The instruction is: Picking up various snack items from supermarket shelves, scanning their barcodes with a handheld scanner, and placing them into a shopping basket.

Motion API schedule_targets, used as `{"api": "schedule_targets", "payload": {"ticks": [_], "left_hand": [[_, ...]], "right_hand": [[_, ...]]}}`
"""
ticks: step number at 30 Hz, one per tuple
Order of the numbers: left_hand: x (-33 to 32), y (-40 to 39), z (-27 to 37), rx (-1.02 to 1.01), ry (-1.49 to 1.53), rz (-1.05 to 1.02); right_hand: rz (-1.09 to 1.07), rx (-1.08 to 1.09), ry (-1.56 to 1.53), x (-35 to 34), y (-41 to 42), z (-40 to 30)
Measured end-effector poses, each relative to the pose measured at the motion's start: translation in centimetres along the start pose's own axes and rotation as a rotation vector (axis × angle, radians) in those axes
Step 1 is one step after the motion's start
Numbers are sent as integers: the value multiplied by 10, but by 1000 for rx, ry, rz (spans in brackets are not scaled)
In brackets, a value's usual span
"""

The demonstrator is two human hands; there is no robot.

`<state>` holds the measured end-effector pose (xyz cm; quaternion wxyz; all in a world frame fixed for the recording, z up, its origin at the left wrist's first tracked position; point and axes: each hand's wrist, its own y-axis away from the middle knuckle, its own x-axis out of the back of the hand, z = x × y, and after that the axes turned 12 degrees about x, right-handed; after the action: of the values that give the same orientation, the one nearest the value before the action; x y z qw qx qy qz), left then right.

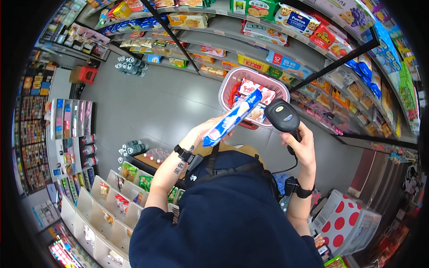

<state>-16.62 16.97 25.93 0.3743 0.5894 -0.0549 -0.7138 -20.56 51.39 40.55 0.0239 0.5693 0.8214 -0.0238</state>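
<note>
My left hand point(207, 129) grips a long blue-and-white snack packet point(233, 117), which slants up to the right in front of my body. In my right hand point(300, 142) is a black handheld barcode scanner point(283, 115), held by its handle with the head upward. A cable point(290, 169) runs down from the handle. Beyond both hands stands a pink plastic shopping basket point(231, 75) on the floor, partly covered by the packet and the scanner. Red and white snack packages point(249, 87) lie inside it.
Shelves of packaged biscuits point(258, 31) curve along the far side and right. Divided snack bins point(110, 201) stand at my lower left, with bottled water packs point(132, 147) beside them. More bottles point(130, 66) and a red stool point(87, 74) are farther off. A red-dotted box point(342, 221) sits lower right.
</note>
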Motion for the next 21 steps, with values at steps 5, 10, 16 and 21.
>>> {"api": "schedule_targets", "payload": {"ticks": [5,10,16,21], "left_hand": [[16,-3,0,-68,-200,148],[28,14,12,-127,-154,230],[45,27,65,-119,-179,283],[84,20,138,-150,-209,315]], "right_hand": [[39,-70,147,41,13,31],[171,-136,178,67,29,66],[361,-201,148,82,42,83],[521,-250,214,74,33,80]]}}
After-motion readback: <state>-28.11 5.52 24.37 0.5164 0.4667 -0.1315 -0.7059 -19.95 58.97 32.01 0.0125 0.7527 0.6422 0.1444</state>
